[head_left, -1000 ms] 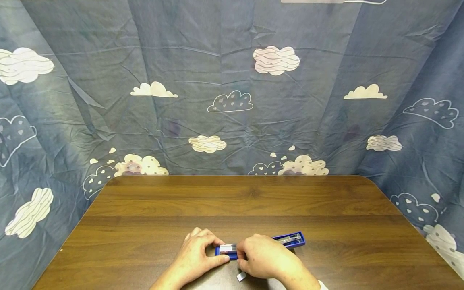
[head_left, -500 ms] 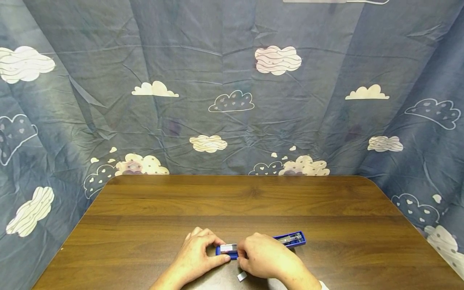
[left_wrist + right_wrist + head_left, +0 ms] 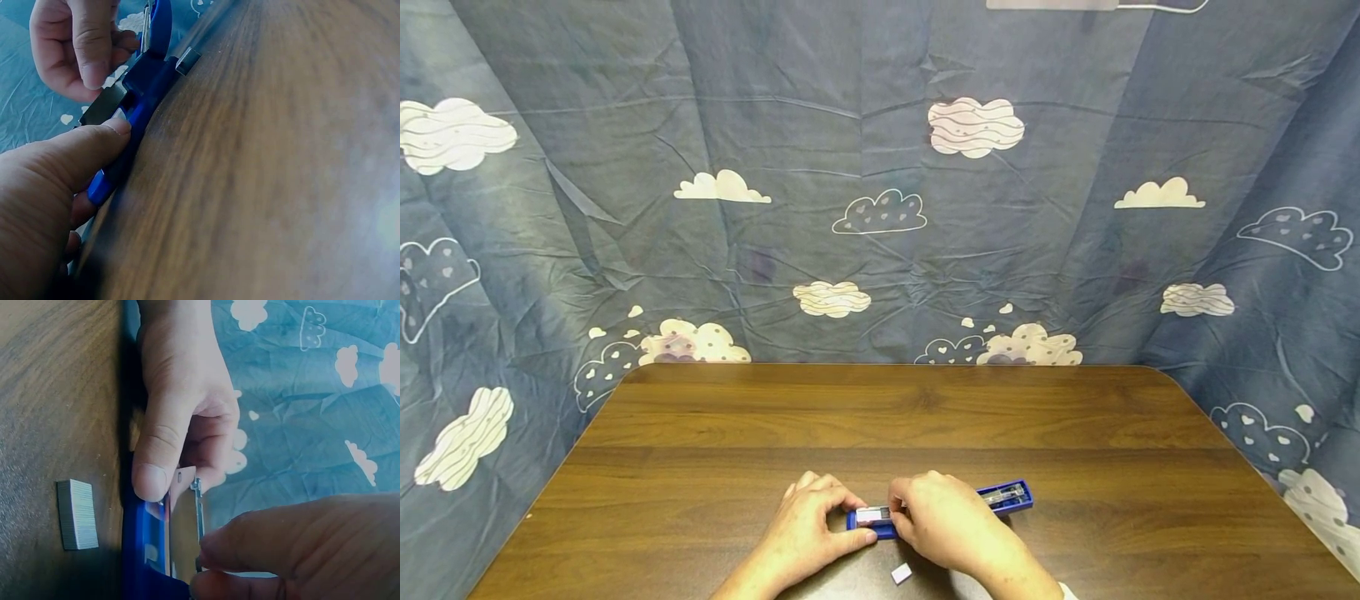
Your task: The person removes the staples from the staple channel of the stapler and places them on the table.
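Note:
A blue stapler point(image 3: 1018, 495) lies opened out on the table, its hinged arm spread to the right. My left hand point(image 3: 808, 521) grips the left end of its base, thumb on the near side. Inside the base a metal staple magazine point(image 3: 871, 516) shows. My right hand point(image 3: 951, 517) hides the stapler's middle; in the right wrist view its thumb and finger pinch the edge of the metal magazine point(image 3: 199, 519). Whether staples sit between those fingertips is hidden. A short strip of staples point(image 3: 901, 573) lies on the wood just nearer than the stapler.
The brown wooden table point(image 3: 925, 417) reaches back to a blue curtain point(image 3: 880, 258) with cloud prints. Its near edge runs close beside the stapler in the left wrist view.
My right hand has shifted slightly up and to the right, uncovering more of the stapler base and the whole loose staple strip. My left hand has stayed put.

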{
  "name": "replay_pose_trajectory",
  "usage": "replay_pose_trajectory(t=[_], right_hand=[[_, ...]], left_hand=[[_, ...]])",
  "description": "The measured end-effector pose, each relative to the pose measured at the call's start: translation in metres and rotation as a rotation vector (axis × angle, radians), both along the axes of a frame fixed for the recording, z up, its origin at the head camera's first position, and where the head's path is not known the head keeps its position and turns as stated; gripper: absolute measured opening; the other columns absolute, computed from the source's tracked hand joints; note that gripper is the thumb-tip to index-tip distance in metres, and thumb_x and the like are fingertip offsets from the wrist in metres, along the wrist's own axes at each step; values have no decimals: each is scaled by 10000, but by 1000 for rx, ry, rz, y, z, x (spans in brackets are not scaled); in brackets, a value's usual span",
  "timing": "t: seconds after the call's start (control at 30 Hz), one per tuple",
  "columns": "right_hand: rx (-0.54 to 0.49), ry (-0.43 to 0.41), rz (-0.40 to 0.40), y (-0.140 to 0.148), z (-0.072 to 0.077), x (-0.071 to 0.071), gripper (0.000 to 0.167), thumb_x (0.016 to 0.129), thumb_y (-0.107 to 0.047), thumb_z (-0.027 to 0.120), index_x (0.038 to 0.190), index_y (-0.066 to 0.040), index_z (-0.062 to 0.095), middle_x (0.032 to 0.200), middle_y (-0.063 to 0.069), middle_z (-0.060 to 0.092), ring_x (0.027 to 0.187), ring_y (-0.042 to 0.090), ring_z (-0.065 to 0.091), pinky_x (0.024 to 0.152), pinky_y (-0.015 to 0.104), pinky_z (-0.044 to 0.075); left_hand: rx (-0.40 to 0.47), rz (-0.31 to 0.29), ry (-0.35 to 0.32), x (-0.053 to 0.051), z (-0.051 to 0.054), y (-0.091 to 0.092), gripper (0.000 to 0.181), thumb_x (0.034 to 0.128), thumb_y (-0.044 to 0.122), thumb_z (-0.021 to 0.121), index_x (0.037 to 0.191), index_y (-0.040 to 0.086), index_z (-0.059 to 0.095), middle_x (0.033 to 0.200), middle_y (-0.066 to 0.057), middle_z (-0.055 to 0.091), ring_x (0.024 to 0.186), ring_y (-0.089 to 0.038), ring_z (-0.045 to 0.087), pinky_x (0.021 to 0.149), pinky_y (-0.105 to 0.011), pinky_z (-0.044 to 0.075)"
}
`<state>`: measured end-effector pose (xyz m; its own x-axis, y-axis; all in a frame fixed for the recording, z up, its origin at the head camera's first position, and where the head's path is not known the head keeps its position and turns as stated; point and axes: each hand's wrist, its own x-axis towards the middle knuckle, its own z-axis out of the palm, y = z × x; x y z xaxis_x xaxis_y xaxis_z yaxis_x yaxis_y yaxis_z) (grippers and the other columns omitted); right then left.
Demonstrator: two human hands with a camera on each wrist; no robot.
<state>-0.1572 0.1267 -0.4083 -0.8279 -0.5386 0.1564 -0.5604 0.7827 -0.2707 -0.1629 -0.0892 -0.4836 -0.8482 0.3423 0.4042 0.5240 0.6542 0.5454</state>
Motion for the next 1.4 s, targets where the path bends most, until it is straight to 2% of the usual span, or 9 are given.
replay_pose_trajectory(t=[0.17, 0.63, 0.83, 1.13, 1.4], right_hand=[[11, -52, 21, -1, -3, 1, 198, 868, -191, 754, 732, -236, 617, 628, -163, 533, 553, -5, 416, 530, 226, 373], [10, -105, 40, -7, -5, 3, 169, 892, -210, 749, 760, -196, 644, 631, -156, 530, 525, -9, 411, 496, 207, 361], [11, -111, 46, -7, -4, 4, 179, 899, -234, 749, 764, -203, 636, 640, -157, 520, 540, -2, 414, 506, 214, 362], [-24, -91, 55, -7, -4, 3, 181, 905, -232, 739, 763, -212, 629, 636, -169, 518, 544, -17, 410, 511, 206, 367], [-56, 11, 61, -9, -3, 1, 208, 905, -189, 724, 731, -219, 612, 616, -182, 509, 541, -38, 392, 517, 186, 366]], left_hand=[[-1, -4, -10, 1, 0, 0, 239, 742, 490, 871, 874, 346, 733, 858, 246, 615, 843, 16, 452, 777, -276, 389], [22, -5, -44, 1, 1, 0, 242, 748, 506, 860, 888, 345, 747, 867, 246, 616, 852, 6, 460, 779, -271, 381], [18, -3, -33, 1, 1, 0, 243, 743, 502, 864, 888, 346, 748, 858, 247, 613, 846, 8, 456, 772, -265, 378], [13, 3, -31, 2, 2, 0, 243, 747, 519, 858, 885, 352, 747, 855, 253, 610, 847, 10, 459, 774, -267, 378], [11, -2, -52, 1, 2, -1, 274, 759, 544, 842, 896, 327, 746, 880, 250, 621, 866, 14, 460, 799, -280, 388]])
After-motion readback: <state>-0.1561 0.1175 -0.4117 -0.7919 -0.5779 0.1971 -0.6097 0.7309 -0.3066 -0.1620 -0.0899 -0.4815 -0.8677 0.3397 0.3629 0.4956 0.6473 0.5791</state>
